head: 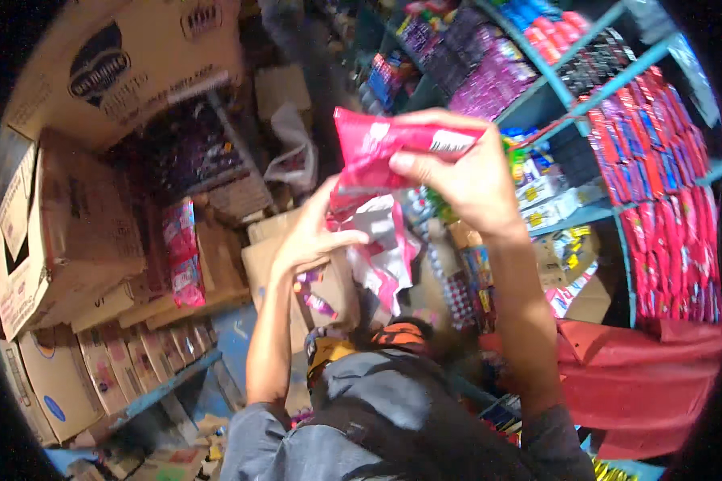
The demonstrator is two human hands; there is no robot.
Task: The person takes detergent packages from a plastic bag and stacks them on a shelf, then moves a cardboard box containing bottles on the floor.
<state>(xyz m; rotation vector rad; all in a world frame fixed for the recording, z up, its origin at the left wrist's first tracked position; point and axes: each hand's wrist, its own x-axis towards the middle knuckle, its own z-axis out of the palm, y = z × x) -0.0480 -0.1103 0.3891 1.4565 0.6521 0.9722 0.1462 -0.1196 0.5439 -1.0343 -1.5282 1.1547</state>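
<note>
My right hand [466, 180] grips the upper right part of a pink plastic packet [367, 147], with the thumb across its front. My left hand [313, 234] is at the packet's lower left end, its thumb stretched out; the fingers are partly hidden, and whether they grip it I cannot tell. Just below the packet, a torn pink and white wrapper [385, 246] hangs or lies open; what bears it is not plain. Beyond my left hand, a strip of pink packets [183, 252] lies on a cardboard box.
Cardboard boxes [90, 216] are stacked at the left, above a blue shelf edge [168, 385] with more boxes. Blue shelving [626, 78] at the right holds rows of red and pink packets [674, 258]. A red cover [638, 385] lies at the lower right. An open carton [589, 300] stands near it.
</note>
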